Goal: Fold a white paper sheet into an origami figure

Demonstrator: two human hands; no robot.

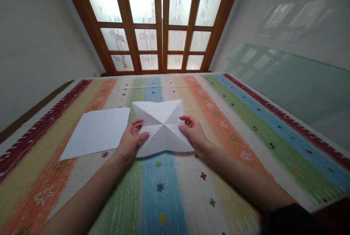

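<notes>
A white sheet of paper (161, 140) with creases meeting at its centre is spread between my hands, its corners flared outward. My left hand (133, 138) pinches its left edge, thumb on top. On the opposite edge, my right hand (193, 130) grips the paper between thumb and fingers. The fingertips behind the sheet are partly hidden. Left of my left hand lies a stack of plain white paper (95, 131), its edges slightly uneven.
A striped, patterned tablecloth (161, 209) covers the table. Beyond the far edge stand wooden doors (163, 45) with frosted panes. A pale glass panel (287, 89) leans along the right wall. The left wall (41, 27) is close to the table.
</notes>
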